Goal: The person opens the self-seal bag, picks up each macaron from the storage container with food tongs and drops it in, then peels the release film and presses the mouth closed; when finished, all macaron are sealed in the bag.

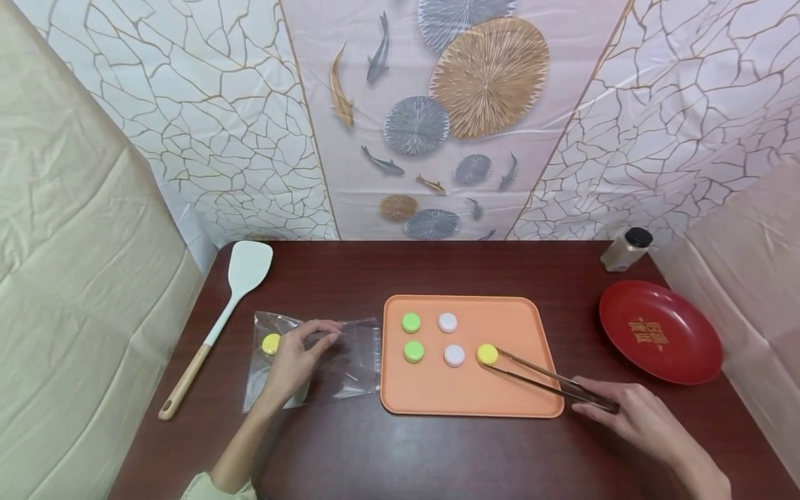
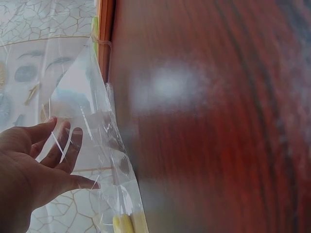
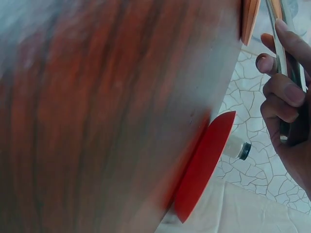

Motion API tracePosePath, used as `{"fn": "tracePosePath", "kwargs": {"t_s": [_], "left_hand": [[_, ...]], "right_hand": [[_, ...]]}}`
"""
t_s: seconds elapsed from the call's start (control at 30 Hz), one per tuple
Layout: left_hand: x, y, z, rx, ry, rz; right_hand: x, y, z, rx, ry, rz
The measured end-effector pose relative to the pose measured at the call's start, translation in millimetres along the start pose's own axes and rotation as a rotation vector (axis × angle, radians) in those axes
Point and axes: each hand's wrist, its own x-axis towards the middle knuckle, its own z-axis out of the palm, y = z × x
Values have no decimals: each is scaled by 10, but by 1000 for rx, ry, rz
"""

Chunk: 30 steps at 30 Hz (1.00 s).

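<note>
My left hand (image 1: 296, 361) lies over a clear plastic bag (image 1: 353, 361), its thumb and fingertips close together at the film; in the left wrist view the film (image 2: 73, 94) stands raised and several fingers show through it. A yellow macaron (image 1: 271, 344) is in the bag's left part. My right hand (image 1: 637, 417) grips metal tongs (image 1: 537, 380), whose tips lie on either side of another yellow macaron (image 1: 487, 354) on the orange tray (image 1: 475, 399). Two green macarons (image 1: 413, 351) and two pale ones (image 1: 454, 355) sit on the tray's left half.
A white spatula (image 1: 240, 278) with a wooden handle lies at the left. On the right stand a red oval plate (image 1: 681, 326) and, behind it, a jar with a black lid (image 1: 627, 250). Patterned cloth hangs behind the dark wooden table (image 1: 375, 458).
</note>
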Motion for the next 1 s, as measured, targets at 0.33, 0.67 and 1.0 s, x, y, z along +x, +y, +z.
{"fn": "tracePosePath", "kwargs": {"t_s": [0.33, 0.67, 1.0], "left_hand": [[5, 6, 7, -6, 1, 2], [-6, 1, -19, -15, -9, 1], [6, -10, -28, -32, -20, 17]], "right_hand": [[65, -40, -20, 39, -9, -26], [367, -329, 7, 150, -16, -115], [620, -618, 160, 198, -57, -185]]}}
